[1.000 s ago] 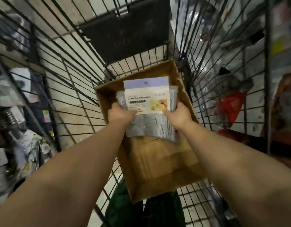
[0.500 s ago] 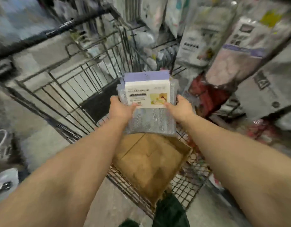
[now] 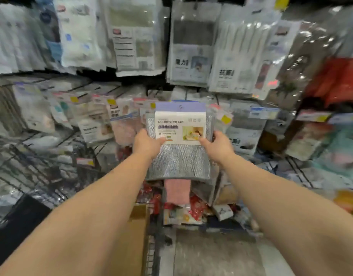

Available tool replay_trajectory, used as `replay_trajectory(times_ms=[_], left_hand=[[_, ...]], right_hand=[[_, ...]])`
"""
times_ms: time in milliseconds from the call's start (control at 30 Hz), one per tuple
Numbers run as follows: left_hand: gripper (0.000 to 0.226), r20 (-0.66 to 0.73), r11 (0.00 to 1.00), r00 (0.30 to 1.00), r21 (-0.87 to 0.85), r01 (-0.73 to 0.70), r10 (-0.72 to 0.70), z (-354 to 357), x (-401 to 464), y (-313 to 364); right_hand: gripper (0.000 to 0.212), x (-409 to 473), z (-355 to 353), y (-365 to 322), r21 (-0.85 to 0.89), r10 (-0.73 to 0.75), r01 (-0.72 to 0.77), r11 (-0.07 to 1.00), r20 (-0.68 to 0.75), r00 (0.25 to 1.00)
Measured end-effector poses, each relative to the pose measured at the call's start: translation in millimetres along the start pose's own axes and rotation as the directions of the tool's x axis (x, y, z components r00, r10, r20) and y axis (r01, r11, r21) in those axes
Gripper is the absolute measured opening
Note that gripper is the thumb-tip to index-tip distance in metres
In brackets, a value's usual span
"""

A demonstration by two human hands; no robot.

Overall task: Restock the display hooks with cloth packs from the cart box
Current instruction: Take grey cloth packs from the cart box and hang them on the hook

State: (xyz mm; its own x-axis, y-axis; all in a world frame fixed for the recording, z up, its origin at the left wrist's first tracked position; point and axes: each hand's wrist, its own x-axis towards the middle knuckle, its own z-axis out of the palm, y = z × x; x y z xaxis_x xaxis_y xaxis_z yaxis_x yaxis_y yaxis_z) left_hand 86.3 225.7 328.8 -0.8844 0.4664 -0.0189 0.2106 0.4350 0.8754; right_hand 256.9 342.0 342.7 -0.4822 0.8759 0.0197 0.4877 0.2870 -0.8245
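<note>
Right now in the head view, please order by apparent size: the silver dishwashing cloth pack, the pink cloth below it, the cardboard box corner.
1. silver dishwashing cloth pack, though it is nearer the camera
2. cardboard box corner, partly hidden by the arm
3. pink cloth

both forearms bare up to the frame edge, no sleeves or cuffs in view. left hand and right hand ungloved. no watch, band or bracelet showing at either wrist, no rings visible on the fingers that show. thumbs lie on the near side, other fingers mostly hidden from the camera. nails too small and blurred to tell. wide-angle lens stretches the forearms thick toward the bottom corners. no other part of the person in frame
</note>
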Motion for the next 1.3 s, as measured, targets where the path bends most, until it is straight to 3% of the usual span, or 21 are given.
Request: replay_trajectory(times_ms=[100, 233, 400, 567, 867, 1033, 1300], left_hand=[[0.038, 0.094, 0.990, 0.986, -0.049, -0.132, 0.136, 73, -48, 62], [0.039, 0.258, 0.966, 0.936, -0.159, -0.202, 0.238, 174, -123, 132], [0.045, 0.395, 0.917, 0.828, -0.202, -0.345, 0.398, 304, -260, 227], [0.042, 0.449, 0.862, 0.736, -0.253, -0.440, 0.507, 388, -360, 302], [0.040, 0.426, 0.805, 0.685, -0.260, -0.534, 0.592, 481, -389, 372], [0.039, 0.357, 0.768, 0.680, -0.292, -0.570, 0.641, 535, -366, 421], [0.039, 0.229, 0.764, 0.733, -0.288, -0.577, 0.640, 618, -305, 513]], right_hand=[[0.040, -17, -93, 45, 0.033, 0.083, -0.079, 0.996, -0.151, 0.985], [0.036, -54, -216, 107, 0.091, 0.149, -0.125, 0.988, -0.335, 0.930], [0.033, -116, -389, 189, 0.151, 0.249, -0.199, 0.968, -0.551, 0.796], [0.034, -162, -512, 240, 0.102, 0.260, -0.264, 0.959, -0.689, 0.676], [0.015, -131, -604, 300, 0.207, 0.292, -0.207, 0.956, -0.717, 0.633], [0.021, -68, -652, 315, 0.186, 0.253, -0.171, 0.967, -0.720, 0.646], [0.027, 66, -732, 323, 0.258, 0.221, -0.044, 0.965, -0.712, 0.666]])
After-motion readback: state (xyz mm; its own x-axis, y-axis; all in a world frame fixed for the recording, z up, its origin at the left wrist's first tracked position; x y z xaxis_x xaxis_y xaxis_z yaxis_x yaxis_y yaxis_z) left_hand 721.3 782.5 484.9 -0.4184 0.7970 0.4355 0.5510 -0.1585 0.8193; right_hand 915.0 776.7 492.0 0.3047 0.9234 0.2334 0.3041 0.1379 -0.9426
